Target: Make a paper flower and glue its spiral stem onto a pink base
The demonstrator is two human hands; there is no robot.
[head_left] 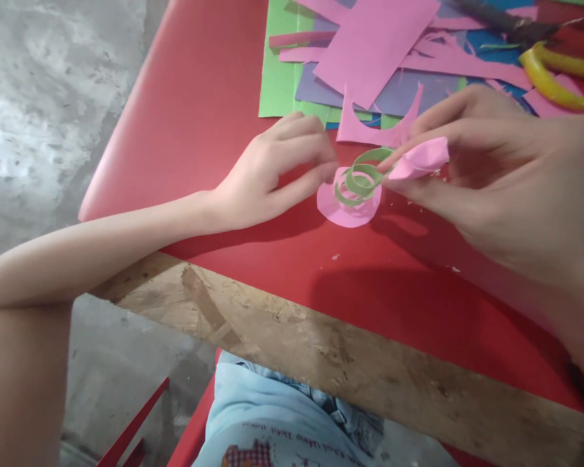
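My right hand [496, 168] pinches a small folded pink paper piece [421, 159] between thumb and fingers. From its lower end hangs a green paper spiral [353, 185], loosely coiled, over a round pink paper disc [348, 217] near the red tabletop. I cannot tell whether the spiral is fixed to the disc. My left hand [287, 168] is curled just left of the spiral, thumb and index tips close together at the disc's upper left edge. Whether those tips grip anything is hidden.
Behind my hands lie pink [374, 52], green [277, 78] and purple paper sheets with cut pink scraps [379, 130]. Yellow-handled scissors [555, 78] rest at the far right. A bare wooden strip [272, 311] runs along the red table's [199, 117] near edge.
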